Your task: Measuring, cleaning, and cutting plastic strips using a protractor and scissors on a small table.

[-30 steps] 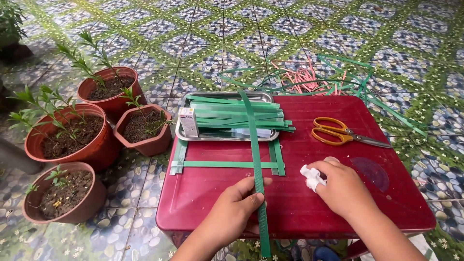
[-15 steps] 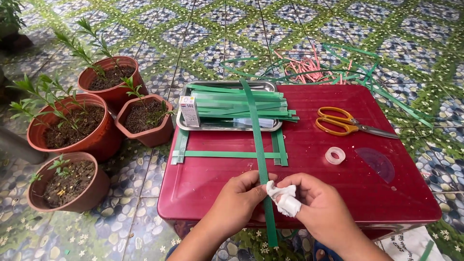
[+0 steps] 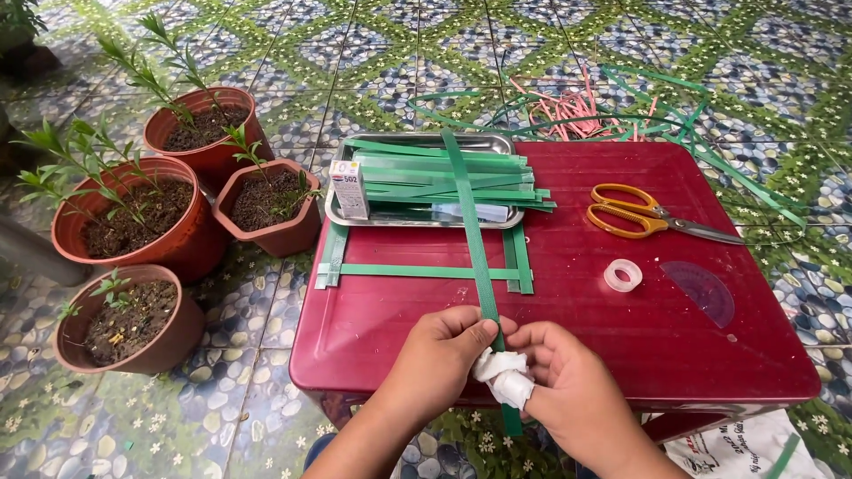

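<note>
Lower centre: left hand (image 3: pixel 448 341) pinches the green strip (image 3: pixel 470 231) taut; bandaged right hand (image 3: pixel 568 381), half-curled, steadies it; scissors (image 3: pixel 643 215) upper right.

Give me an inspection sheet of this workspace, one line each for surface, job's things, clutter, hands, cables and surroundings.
Surface: red table, glossy, on a patterned tile floor.
Job's things: long green strip running from the metal tray to the table's near edge; flat green strip frame lying under it.
Clutter: orange-handled scissors, tape roll, small white box standing in the tray, cut green strips.
Hands: left hand pinches the long strip; right hand, one finger wrapped in white, touches it.
Cables: nothing seen.
Surroundings: four potted plants; loose pink and green strips on the floor.
</note>
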